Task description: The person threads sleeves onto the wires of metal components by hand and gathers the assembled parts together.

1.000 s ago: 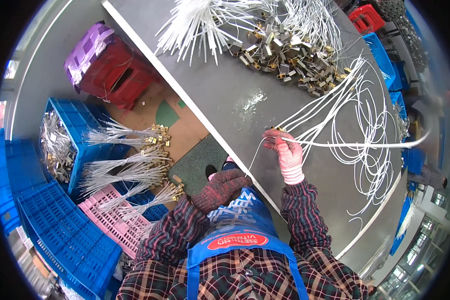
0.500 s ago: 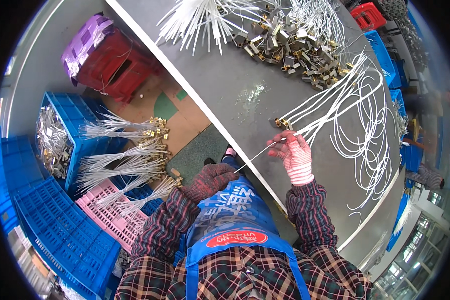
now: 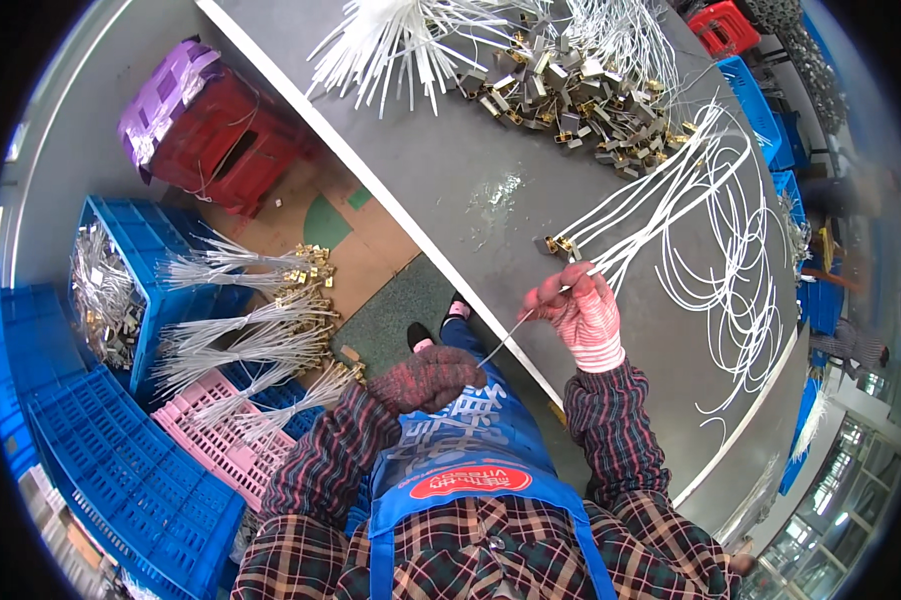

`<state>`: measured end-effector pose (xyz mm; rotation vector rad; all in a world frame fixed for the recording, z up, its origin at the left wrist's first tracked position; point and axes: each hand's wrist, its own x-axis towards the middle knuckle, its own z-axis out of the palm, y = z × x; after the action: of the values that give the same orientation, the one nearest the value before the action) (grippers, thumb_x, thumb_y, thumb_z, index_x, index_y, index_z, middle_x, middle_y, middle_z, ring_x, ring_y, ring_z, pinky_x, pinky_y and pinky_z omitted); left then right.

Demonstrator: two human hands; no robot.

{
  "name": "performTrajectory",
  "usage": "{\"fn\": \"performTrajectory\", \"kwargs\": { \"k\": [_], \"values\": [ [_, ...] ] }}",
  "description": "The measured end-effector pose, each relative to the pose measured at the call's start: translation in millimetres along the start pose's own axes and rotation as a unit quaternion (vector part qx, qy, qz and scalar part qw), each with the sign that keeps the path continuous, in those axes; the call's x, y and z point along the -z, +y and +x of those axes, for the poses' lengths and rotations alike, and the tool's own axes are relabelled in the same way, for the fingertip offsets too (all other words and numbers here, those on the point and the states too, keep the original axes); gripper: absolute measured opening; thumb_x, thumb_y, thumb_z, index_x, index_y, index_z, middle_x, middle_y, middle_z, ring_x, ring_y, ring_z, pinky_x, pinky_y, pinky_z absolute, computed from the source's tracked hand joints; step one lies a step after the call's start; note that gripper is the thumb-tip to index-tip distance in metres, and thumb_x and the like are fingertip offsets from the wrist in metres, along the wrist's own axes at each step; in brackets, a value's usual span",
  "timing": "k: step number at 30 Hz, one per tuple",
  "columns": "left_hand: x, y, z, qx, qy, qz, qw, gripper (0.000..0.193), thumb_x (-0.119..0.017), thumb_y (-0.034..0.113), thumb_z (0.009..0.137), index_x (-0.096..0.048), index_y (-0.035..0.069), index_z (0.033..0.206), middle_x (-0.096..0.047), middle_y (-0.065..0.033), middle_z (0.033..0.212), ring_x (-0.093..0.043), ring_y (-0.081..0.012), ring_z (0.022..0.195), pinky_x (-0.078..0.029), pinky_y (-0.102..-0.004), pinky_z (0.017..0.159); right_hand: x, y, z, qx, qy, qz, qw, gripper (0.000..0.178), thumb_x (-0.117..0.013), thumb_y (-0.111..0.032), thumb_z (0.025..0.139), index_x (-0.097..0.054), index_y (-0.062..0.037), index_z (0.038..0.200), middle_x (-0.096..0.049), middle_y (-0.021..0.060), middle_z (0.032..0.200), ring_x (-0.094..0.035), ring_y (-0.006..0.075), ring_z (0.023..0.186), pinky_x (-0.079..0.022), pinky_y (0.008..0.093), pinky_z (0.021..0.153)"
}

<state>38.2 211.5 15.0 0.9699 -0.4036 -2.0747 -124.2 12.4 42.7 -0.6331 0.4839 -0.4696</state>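
Note:
My left hand [image 3: 428, 380], in a dark red and grey glove, is closed on one end of a thin wire [image 3: 504, 340]. The wire bows up across the white table edge to my right hand [image 3: 580, 312], in a pink and white striped glove. Its fingertips pinch the wire, and a white cable [image 3: 592, 270] shows at the thumb and forefinger. Whether wire and cable are one piece is hidden by the fingers. Just beyond the right hand, small brass and grey metal parts [image 3: 558, 245] lie at the ends of white cables [image 3: 660, 215] that fan out in loose loops.
A heap of metal parts [image 3: 570, 95] and a bundle of white tubes [image 3: 400, 45] lie on the grey table [image 3: 420, 150]. On the left are bundled cables [image 3: 250, 335], a blue crate [image 3: 160, 250], a pink basket [image 3: 215, 415] and a red stool [image 3: 240, 145].
My left hand has dropped slightly and turned. The wire between my hands was nearly straight and now curves. My right hand stays almost in place.

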Motion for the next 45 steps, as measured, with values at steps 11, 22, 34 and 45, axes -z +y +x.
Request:
{"fn": "performTrajectory", "kwargs": {
  "k": [11,22,34,45],
  "values": [
    [11.9,-12.6,-4.7,-0.114,0.021,0.155,0.981,0.016,-0.052,0.014,0.087,-0.062,0.006,0.097,-0.05,-0.0024,0.069,-0.045,-0.0108,0.048,-0.036,-0.0253,0.044,3.5,-15.5,-13.7,-0.016,0.041,-0.136,0.99,0.024,-0.054,-0.021,0.091,-0.053,0.002,0.096,-0.058,0.0161,0.079,-0.064,0.0346,0.078,-0.056,0.0467,0.066],
    [12.2,-34.1,8.6,-0.089,0.063,0.121,0.987,0.015,-0.055,0.018,0.087,-0.063,0.006,0.093,-0.048,-0.0021,0.07,-0.041,-0.0078,0.043,-0.032,-0.0239,0.041,10.5,-2.6,-19.6,-0.019,0.069,-0.088,0.994,0.029,-0.056,-0.026,0.09,-0.052,0.0013,0.1,-0.058,0.0153,0.08,-0.064,0.0351,0.081,-0.057,0.0464,0.065],
    [6.9,-33.9,5.8,-0.077,0.086,0.134,0.984,0.016,-0.05,0.016,0.09,-0.061,0.005,0.094,-0.052,-0.0032,0.074,-0.043,-0.0076,0.05,-0.034,-0.022,0.044,14.1,-59.9,-15.6,0.079,0.168,-0.315,0.931,0.046,-0.06,-0.043,0.085,-0.054,0.002,0.095,-0.057,0.0102,0.069,-0.059,0.0213,0.061,-0.05,0.0337,0.058],
    [-24.8,-2.8,17.8,-0.025,0.129,0.04,0.99,0.026,-0.054,0.027,0.092,-0.062,0.005,0.101,-0.051,-0.0005,0.06,-0.047,-0.0065,0.046,-0.037,-0.0221,0.042,10.0,-46.4,-14.0,-0.018,0.208,-0.294,0.933,0.029,-0.056,-0.024,0.089,-0.056,0.0042,0.094,-0.055,0.0085,0.06,-0.054,0.017,0.046,-0.048,0.0283,0.045]
  ]
}}
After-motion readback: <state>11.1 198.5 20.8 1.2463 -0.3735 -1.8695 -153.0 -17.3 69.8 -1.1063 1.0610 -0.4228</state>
